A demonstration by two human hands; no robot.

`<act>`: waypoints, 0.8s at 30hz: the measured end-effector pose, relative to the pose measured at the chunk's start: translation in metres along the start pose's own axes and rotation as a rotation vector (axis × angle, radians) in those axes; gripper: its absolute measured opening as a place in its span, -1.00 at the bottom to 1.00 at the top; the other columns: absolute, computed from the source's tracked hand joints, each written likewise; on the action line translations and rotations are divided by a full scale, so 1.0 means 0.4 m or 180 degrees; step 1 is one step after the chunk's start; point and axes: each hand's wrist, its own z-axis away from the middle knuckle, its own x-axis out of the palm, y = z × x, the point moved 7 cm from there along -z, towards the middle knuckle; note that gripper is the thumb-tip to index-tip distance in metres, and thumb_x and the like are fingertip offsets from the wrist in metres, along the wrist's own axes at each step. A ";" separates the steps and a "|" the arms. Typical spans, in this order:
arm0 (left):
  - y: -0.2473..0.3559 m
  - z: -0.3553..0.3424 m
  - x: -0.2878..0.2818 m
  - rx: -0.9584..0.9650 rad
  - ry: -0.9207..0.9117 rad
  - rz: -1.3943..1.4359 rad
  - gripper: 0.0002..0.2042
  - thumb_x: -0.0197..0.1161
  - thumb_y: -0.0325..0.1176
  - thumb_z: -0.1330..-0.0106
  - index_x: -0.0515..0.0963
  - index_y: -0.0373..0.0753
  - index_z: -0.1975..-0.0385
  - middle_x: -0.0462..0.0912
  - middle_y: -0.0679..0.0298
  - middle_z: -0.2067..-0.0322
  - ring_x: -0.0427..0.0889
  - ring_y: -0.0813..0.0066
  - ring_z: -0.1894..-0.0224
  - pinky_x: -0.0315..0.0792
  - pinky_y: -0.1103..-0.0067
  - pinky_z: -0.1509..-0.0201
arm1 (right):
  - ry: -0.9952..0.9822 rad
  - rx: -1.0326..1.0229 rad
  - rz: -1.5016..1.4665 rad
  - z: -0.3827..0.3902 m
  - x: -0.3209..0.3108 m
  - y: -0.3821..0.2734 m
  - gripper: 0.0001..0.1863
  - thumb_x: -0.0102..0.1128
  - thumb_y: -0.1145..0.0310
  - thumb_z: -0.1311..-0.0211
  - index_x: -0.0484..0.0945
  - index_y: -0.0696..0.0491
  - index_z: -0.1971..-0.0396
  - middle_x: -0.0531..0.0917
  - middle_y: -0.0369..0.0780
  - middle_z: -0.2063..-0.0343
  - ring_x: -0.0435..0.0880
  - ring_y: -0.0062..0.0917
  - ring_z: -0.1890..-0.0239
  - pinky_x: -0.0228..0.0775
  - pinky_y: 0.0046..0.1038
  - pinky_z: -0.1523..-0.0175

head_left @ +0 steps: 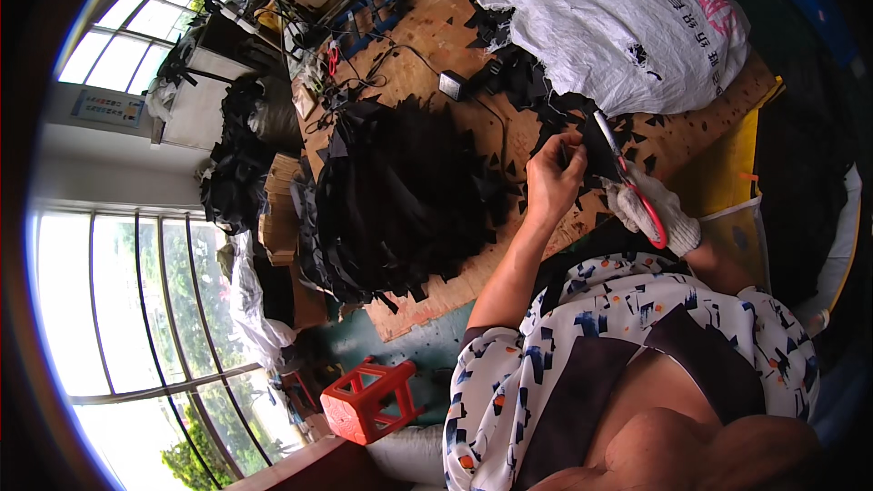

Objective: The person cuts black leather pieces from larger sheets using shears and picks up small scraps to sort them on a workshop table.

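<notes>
In the head view, a person's bare left hand (pixel 556 180) pinched a small black cloth piece (pixel 599 155) between nearly closed fingers, right of the frame's centre, near a brown wooden tabletop (pixel 436 18). The right hand (pixel 650 207), in a white knitted glove (pixel 677 221), had its fingers curled around red-handled scissors (pixel 625 169), tips angled to the upper left beside the cloth; whether the blades were parted could not be told. A heap of black cloth pieces (pixel 409 191) lay left of centre. The step in hand looked like trimming; the next cut seemed to call for steady cloth and left fingertips clear of the blades.
</notes>
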 end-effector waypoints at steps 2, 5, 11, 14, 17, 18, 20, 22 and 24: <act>-0.002 0.002 0.000 -0.0045 -0.0033 -0.0022 -0.84 0.17 -0.43 -0.14 0.49 -0.37 0.33 0.50 0.32 0.66 0.45 0.69 0.62 0.33 0.66 0.51 | -0.0070 0.0028 -0.0036 -0.002 0.002 0.007 -0.50 0.01 0.26 -0.15 0.19 0.09 -0.08 0.52 -0.05 0.28 0.54 -0.19 0.28 0.39 -0.30 0.20; 0.004 0.003 0.005 -0.0058 -0.0103 -0.0101 -0.84 0.17 -0.43 -0.13 0.49 -0.37 0.33 0.51 0.29 0.65 0.46 0.65 0.63 0.34 0.64 0.51 | 0.0168 -0.0562 0.0357 -0.003 0.004 0.030 -0.50 0.01 0.27 -0.17 0.20 0.13 -0.08 0.51 -0.03 0.26 0.54 -0.18 0.27 0.40 -0.30 0.19; 0.008 0.003 -0.003 0.0037 -0.0026 -0.0169 -0.83 0.17 -0.42 -0.13 0.49 -0.37 0.33 0.51 0.29 0.65 0.48 0.62 0.61 0.35 0.63 0.49 | 0.1092 -0.1349 0.0629 0.064 -0.017 -0.048 -0.54 0.05 0.32 -0.16 0.27 0.20 -0.04 0.53 -0.05 0.29 0.54 -0.24 0.28 0.41 -0.36 0.21; 0.000 0.006 -0.006 -0.0021 -0.0029 -0.0182 -0.83 0.17 -0.42 -0.12 0.49 -0.36 0.34 0.50 0.28 0.67 0.46 0.62 0.62 0.35 0.62 0.48 | 0.1046 -0.1214 0.0398 0.065 -0.013 -0.027 -0.55 0.06 0.34 -0.17 0.28 0.18 -0.04 0.54 -0.10 0.31 0.55 -0.31 0.28 0.42 -0.43 0.20; -0.012 0.008 -0.002 0.0000 -0.0225 -0.0246 -0.84 0.17 -0.42 -0.11 0.50 -0.35 0.35 0.49 0.25 0.67 0.44 0.60 0.62 0.34 0.60 0.49 | 0.0662 -0.0938 -0.0427 0.061 -0.015 -0.041 -0.60 -0.02 0.34 -0.23 0.29 0.14 -0.06 0.55 -0.17 0.32 0.55 -0.42 0.26 0.42 -0.51 0.18; -0.012 0.012 -0.001 -0.0054 -0.0251 -0.0288 -0.84 0.17 -0.42 -0.11 0.50 -0.35 0.35 0.49 0.24 0.67 0.44 0.59 0.62 0.33 0.60 0.49 | 0.0026 -0.0254 -0.1611 0.050 0.016 -0.012 -0.62 -0.08 0.35 -0.26 0.29 0.12 -0.07 0.55 -0.20 0.32 0.55 -0.48 0.25 0.42 -0.54 0.16; -0.008 0.013 0.006 -0.0098 -0.0302 -0.0322 -0.84 0.17 -0.42 -0.10 0.50 -0.35 0.36 0.48 0.24 0.68 0.43 0.59 0.63 0.33 0.59 0.49 | 0.0136 -0.0556 -0.1317 0.042 0.018 0.031 -0.64 -0.13 0.34 -0.29 0.30 0.10 -0.07 0.54 -0.22 0.32 0.56 -0.54 0.27 0.43 -0.57 0.19; -0.010 0.013 0.005 -0.0028 -0.0284 -0.0389 -0.84 0.16 -0.42 -0.11 0.50 -0.35 0.36 0.48 0.24 0.68 0.43 0.58 0.62 0.33 0.59 0.48 | 0.0231 -0.0859 -0.1019 0.038 0.019 0.049 -0.65 -0.18 0.33 -0.32 0.30 0.07 -0.07 0.54 -0.24 0.32 0.56 -0.60 0.29 0.45 -0.60 0.23; -0.008 0.013 -0.001 -0.0028 -0.0266 -0.0357 -0.85 0.16 -0.42 -0.11 0.49 -0.34 0.36 0.49 0.24 0.67 0.44 0.57 0.62 0.33 0.58 0.48 | -0.0179 -0.0819 -0.1681 0.031 0.035 0.052 -0.68 -0.18 0.26 -0.33 0.35 0.06 0.00 0.55 -0.26 0.38 0.58 -0.59 0.45 0.48 -0.65 0.38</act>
